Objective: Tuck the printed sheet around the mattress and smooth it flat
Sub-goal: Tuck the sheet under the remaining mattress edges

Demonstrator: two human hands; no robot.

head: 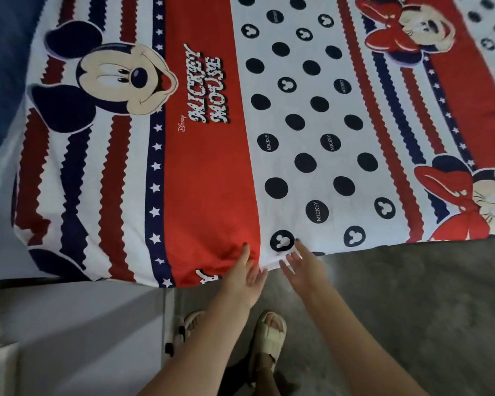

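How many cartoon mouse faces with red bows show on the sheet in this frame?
2. One bow-wearing face is at the printed sheet's far right; the other is at the near right, cut by the frame edge. More may lie out of view.

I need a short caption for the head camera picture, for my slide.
Both open hands, left and right, reach the near edge of the printed sheet.

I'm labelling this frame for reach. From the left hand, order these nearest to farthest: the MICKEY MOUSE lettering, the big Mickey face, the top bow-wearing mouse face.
From the left hand:
1. MICKEY MOUSE lettering, straight ahead on the red band.
2. Big Mickey face, far left.
3. Top bow-wearing mouse face, far right corner.
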